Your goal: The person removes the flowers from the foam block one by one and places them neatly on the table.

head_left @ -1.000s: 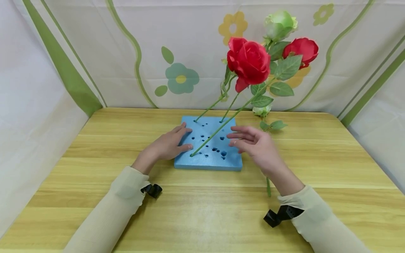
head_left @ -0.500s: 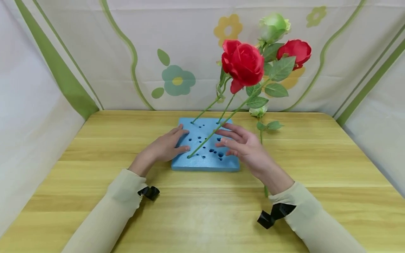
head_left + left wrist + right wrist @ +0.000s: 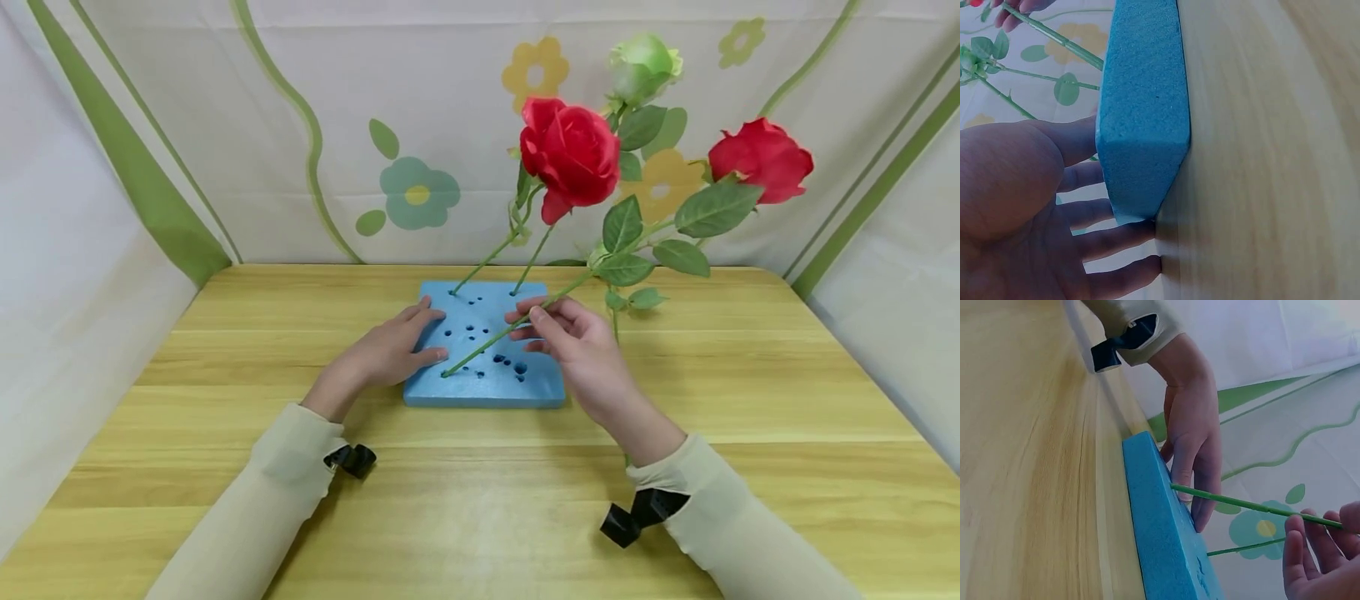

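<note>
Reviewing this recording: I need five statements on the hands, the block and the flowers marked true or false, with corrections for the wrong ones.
1. The left hand touches the blue block. True.
2. The right hand holds nothing. False: it pinches a green stem.
3. The lower end of that stem is in the block. True.
4. Every hole in the block has a stem in it. False: several holes have none.
5. The topmost bloom in the head view is pale green. True.

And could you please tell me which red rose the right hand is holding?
The rightmost red rose: the right hand pinches its stem, while the other red rose, farther left, has neither hand on it.
</note>
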`<state>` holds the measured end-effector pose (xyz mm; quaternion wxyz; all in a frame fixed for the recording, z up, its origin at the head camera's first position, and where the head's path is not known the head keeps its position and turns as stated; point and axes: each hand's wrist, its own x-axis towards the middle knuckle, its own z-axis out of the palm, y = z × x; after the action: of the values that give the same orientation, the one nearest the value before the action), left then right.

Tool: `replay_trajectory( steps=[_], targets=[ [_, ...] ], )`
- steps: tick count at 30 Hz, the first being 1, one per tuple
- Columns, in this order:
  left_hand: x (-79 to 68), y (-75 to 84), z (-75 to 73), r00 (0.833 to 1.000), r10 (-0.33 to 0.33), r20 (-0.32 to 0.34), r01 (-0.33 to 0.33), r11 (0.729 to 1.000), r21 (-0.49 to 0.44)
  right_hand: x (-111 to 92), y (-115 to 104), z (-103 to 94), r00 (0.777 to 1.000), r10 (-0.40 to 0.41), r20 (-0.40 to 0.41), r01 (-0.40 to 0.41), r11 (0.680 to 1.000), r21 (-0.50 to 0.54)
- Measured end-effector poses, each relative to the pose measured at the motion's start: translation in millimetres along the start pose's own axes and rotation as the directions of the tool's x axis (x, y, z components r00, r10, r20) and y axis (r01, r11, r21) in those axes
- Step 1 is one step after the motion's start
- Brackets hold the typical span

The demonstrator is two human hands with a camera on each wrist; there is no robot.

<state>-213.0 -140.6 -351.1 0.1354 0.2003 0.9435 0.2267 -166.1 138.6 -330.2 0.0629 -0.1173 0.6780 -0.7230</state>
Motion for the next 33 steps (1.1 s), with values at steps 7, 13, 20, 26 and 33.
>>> replay_trajectory(
  steps=[7,13,20,26,33],
  targets=[
    [-2.0,0.6,0.2,1.000,-0.004,0.000,0.004,1.000,-0.011,-2,-2,2.9,0.997,-0.069,-0.035,0.068,0.997,-0.033],
    [-1.3,0.6,-1.6,1.000,0.003,0.003,-0.003,1.000,-0.007,0,-4,-1.5,0.987,-0.136,-0.082,0.139,0.990,0.036],
    [-2.6,-2.2,-2.6,1.000,-0.004,0.000,0.004,1.000,-0.010,5,-14,-19.5,0.978,-0.146,-0.151,0.171,0.970,0.175],
    [-3.3,-7.0,-1.9,1.000,-0.017,-0.005,0.017,1.000,-0.015,10,-20,-36.5,0.983,-0.020,-0.184,0.077,0.949,0.306],
    [-3.8,-7.3,-1.7,1.000,-0.021,-0.010,0.020,1.000,-0.020,16,-16,-50.3,0.973,0.086,-0.212,-0.006,0.937,0.348]
  ],
)
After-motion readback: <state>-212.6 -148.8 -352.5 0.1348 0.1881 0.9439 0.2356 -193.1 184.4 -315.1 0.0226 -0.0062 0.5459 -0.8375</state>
